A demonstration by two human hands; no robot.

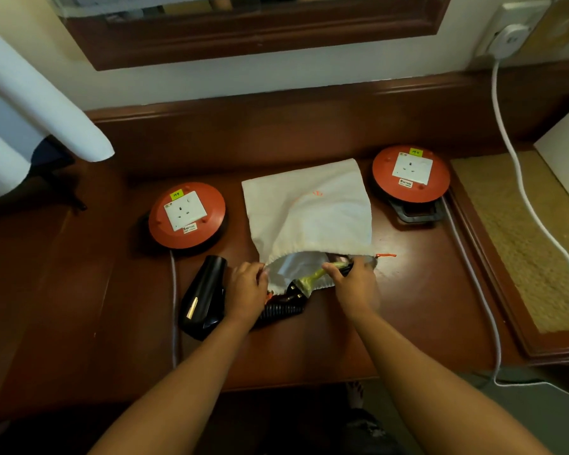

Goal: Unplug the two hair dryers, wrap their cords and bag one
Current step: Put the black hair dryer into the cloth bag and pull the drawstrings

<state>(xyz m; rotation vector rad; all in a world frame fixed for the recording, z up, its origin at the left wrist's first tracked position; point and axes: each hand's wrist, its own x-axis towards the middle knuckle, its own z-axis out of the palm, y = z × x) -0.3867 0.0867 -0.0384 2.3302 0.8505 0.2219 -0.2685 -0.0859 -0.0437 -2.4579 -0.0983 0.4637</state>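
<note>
Centre frame: left hand (247, 284) pinches the drawstring bag (309, 211) mouth open; right hand (352, 277) grips a hair dryer (312, 277), feeding it inside. Second black hair dryer (204, 297) lies lower left, unbagged.

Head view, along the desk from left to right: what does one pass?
Left orange cord reel → black hair dryer → left hand holding the bag's mouth → white cloth bag → right hand gripping something at the opening → right orange cord reel → white cable from the wall plug.

Wooden desk (309, 349) bears bag (306, 208), dryer (204, 297), reels (187, 215)
</note>
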